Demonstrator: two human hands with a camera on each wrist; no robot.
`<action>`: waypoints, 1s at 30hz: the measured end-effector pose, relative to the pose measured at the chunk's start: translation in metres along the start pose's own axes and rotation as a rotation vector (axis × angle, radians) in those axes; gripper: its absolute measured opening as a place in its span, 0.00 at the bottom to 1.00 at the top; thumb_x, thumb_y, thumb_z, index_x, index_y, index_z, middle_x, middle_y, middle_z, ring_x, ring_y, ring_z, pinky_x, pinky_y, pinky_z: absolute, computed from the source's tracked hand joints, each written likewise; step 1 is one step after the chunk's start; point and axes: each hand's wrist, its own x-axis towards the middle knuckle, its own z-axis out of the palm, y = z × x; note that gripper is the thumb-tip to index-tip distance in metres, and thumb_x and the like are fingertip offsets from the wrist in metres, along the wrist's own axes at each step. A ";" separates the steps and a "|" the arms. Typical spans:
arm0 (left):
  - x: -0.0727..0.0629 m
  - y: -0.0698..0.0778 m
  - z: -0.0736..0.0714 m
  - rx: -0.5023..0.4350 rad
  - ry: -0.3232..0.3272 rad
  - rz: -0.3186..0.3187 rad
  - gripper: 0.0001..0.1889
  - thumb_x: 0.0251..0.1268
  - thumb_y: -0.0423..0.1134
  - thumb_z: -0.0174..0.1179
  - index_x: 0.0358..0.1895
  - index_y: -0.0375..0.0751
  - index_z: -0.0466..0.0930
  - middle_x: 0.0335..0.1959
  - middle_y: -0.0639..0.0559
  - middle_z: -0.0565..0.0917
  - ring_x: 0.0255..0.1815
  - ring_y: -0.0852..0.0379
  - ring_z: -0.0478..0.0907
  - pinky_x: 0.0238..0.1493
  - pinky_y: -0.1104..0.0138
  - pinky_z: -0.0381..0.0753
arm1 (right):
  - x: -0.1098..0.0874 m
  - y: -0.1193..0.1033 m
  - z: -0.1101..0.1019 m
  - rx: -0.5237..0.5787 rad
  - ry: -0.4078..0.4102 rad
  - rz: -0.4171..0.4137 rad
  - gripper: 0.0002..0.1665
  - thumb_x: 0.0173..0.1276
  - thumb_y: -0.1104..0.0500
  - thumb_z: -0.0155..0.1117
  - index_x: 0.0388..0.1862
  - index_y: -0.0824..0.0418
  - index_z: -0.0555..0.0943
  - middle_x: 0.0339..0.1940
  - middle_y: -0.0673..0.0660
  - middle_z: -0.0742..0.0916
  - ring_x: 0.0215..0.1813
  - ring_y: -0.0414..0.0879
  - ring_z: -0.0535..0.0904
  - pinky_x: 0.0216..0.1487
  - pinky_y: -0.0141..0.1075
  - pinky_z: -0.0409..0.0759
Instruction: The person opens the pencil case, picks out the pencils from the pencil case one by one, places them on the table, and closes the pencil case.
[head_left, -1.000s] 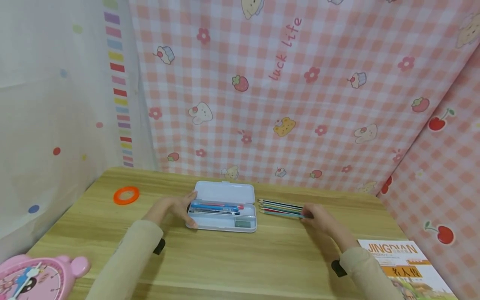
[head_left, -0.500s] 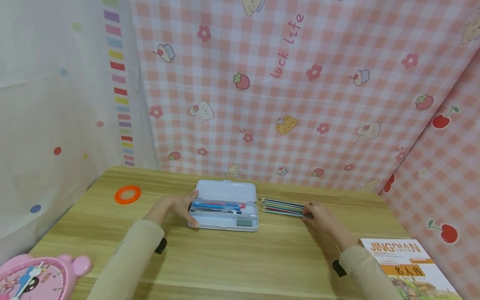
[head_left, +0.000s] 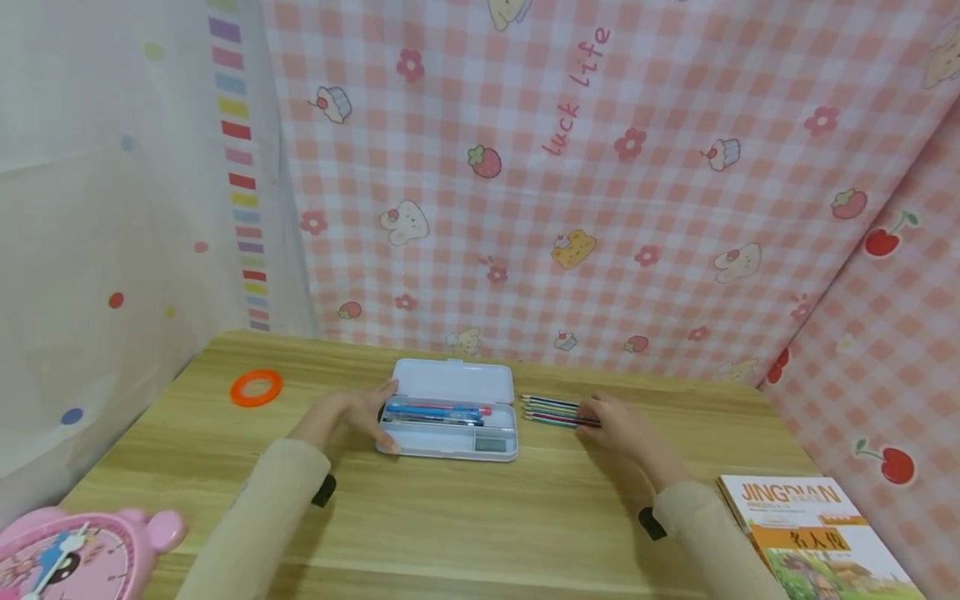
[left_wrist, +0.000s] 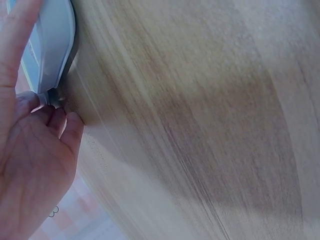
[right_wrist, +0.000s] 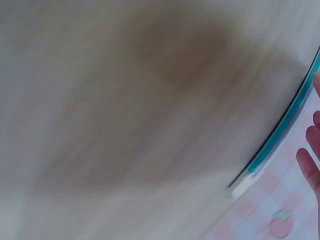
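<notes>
In the head view, a white pencil case (head_left: 453, 381) lies open on the table, its lid tipped back. Several pens (head_left: 438, 412) fill its rear compartment, and a grey-green block (head_left: 490, 445) sits in the front right corner. My left hand (head_left: 351, 419) grips the left end of the case, thumb at the front; the left wrist view shows curled fingers at the case's edge. To the right lies a row of several colored pencils (head_left: 550, 411), points leftward. My right hand (head_left: 618, 427) holds them near their rear ends. A teal pencil (right_wrist: 280, 135) runs beside its fingertips in the right wrist view.
An orange ring (head_left: 256, 388), apparently a tape roll, lies at the back left. A pink clock (head_left: 97, 554) stands at the front left corner. At the front right is a book (head_left: 817, 533). A checked cloth (head_left: 450, 275) hangs behind the table.
My right hand has slid left along the pencils, covering more of them, while the pencils stay about where they were. The left hand and the case keep their places.
</notes>
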 end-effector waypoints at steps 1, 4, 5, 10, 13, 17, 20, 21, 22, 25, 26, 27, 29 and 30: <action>0.000 0.000 0.000 -0.003 -0.001 -0.004 0.63 0.44 0.58 0.67 0.71 0.34 0.29 0.73 0.37 0.32 0.74 0.37 0.35 0.71 0.46 0.43 | 0.005 -0.006 0.000 -0.005 0.000 -0.005 0.11 0.59 0.56 0.66 0.39 0.60 0.79 0.36 0.54 0.81 0.38 0.47 0.78 0.40 0.43 0.78; -0.002 0.001 -0.001 -0.005 -0.001 -0.009 0.63 0.45 0.56 0.68 0.71 0.33 0.29 0.73 0.36 0.32 0.73 0.36 0.35 0.71 0.46 0.43 | 0.020 -0.026 -0.001 -0.014 -0.009 -0.026 0.14 0.59 0.54 0.65 0.41 0.60 0.79 0.37 0.54 0.82 0.40 0.48 0.79 0.42 0.43 0.78; -0.002 0.002 -0.001 -0.005 0.000 -0.009 0.63 0.45 0.56 0.68 0.71 0.33 0.29 0.73 0.36 0.32 0.73 0.36 0.35 0.71 0.46 0.43 | 0.025 -0.034 0.000 -0.008 -0.013 -0.041 0.15 0.59 0.54 0.65 0.42 0.61 0.79 0.38 0.55 0.82 0.41 0.48 0.79 0.42 0.44 0.78; -0.001 0.001 -0.002 -0.003 0.002 -0.007 0.63 0.44 0.57 0.68 0.71 0.33 0.29 0.73 0.36 0.33 0.74 0.37 0.35 0.72 0.47 0.43 | 0.049 -0.068 0.007 0.035 -0.042 -0.131 0.15 0.60 0.53 0.64 0.41 0.61 0.80 0.34 0.53 0.83 0.37 0.44 0.78 0.38 0.39 0.78; -0.002 0.002 -0.001 -0.002 0.003 0.000 0.63 0.44 0.57 0.68 0.71 0.32 0.29 0.73 0.36 0.33 0.74 0.38 0.34 0.72 0.48 0.42 | 0.059 -0.083 0.014 0.066 -0.080 -0.181 0.14 0.62 0.52 0.62 0.39 0.61 0.81 0.33 0.53 0.83 0.35 0.42 0.77 0.37 0.36 0.77; -0.002 0.004 0.000 -0.001 0.002 0.003 0.63 0.45 0.57 0.68 0.71 0.33 0.29 0.73 0.36 0.32 0.74 0.39 0.33 0.72 0.48 0.42 | 0.065 -0.095 0.021 0.095 -0.138 -0.222 0.12 0.64 0.55 0.59 0.39 0.62 0.82 0.33 0.53 0.85 0.36 0.42 0.79 0.40 0.36 0.79; -0.001 0.005 0.000 -0.001 -0.003 0.000 0.63 0.45 0.57 0.68 0.71 0.33 0.29 0.73 0.36 0.32 0.74 0.39 0.32 0.72 0.48 0.41 | 0.067 -0.099 0.024 0.139 -0.176 -0.215 0.11 0.65 0.56 0.58 0.38 0.62 0.83 0.33 0.53 0.86 0.36 0.42 0.80 0.41 0.36 0.79; -0.001 0.005 0.000 -0.001 -0.003 0.002 0.63 0.45 0.56 0.68 0.71 0.33 0.29 0.73 0.36 0.32 0.74 0.39 0.32 0.72 0.48 0.41 | 0.067 -0.099 0.024 0.151 -0.183 -0.213 0.11 0.65 0.57 0.58 0.38 0.62 0.83 0.33 0.53 0.86 0.36 0.41 0.80 0.41 0.36 0.79; 0.000 0.005 0.000 0.001 -0.002 0.001 0.63 0.45 0.56 0.68 0.71 0.33 0.29 0.73 0.36 0.32 0.74 0.39 0.32 0.72 0.49 0.41 | 0.067 -0.100 0.024 0.167 -0.189 -0.209 0.10 0.65 0.58 0.58 0.38 0.62 0.82 0.33 0.53 0.86 0.36 0.41 0.80 0.41 0.36 0.79; 0.000 0.004 -0.001 0.005 -0.001 0.004 0.62 0.46 0.55 0.68 0.71 0.32 0.29 0.73 0.35 0.32 0.74 0.39 0.33 0.72 0.49 0.41 | 0.068 -0.100 0.024 0.200 -0.215 -0.195 0.09 0.64 0.58 0.59 0.39 0.61 0.82 0.34 0.53 0.86 0.36 0.39 0.78 0.41 0.35 0.79; 0.001 0.004 -0.001 0.006 0.000 0.005 0.62 0.46 0.55 0.68 0.71 0.31 0.29 0.73 0.35 0.33 0.74 0.39 0.33 0.72 0.49 0.41 | 0.068 -0.101 0.024 0.211 -0.221 -0.194 0.08 0.64 0.59 0.59 0.38 0.61 0.82 0.34 0.53 0.86 0.36 0.39 0.78 0.41 0.35 0.79; 0.001 0.003 -0.001 0.005 0.000 0.005 0.62 0.46 0.55 0.68 0.71 0.31 0.29 0.73 0.35 0.33 0.74 0.39 0.33 0.72 0.49 0.41 | 0.069 -0.101 0.024 0.217 -0.224 -0.197 0.08 0.64 0.59 0.60 0.38 0.61 0.82 0.34 0.53 0.86 0.36 0.39 0.78 0.42 0.35 0.79; 0.000 0.002 -0.001 0.001 -0.002 0.001 0.63 0.45 0.55 0.68 0.71 0.32 0.29 0.73 0.35 0.33 0.74 0.39 0.33 0.72 0.48 0.41 | 0.069 -0.102 0.024 0.225 -0.232 -0.196 0.08 0.63 0.60 0.60 0.38 0.62 0.81 0.35 0.53 0.86 0.37 0.40 0.78 0.42 0.35 0.79; 0.000 0.001 -0.002 -0.004 -0.004 -0.004 0.63 0.45 0.55 0.68 0.71 0.32 0.29 0.73 0.35 0.32 0.74 0.39 0.32 0.72 0.48 0.41 | 0.070 -0.103 0.024 0.227 -0.230 -0.202 0.08 0.63 0.60 0.60 0.38 0.62 0.81 0.35 0.54 0.86 0.37 0.40 0.78 0.42 0.35 0.79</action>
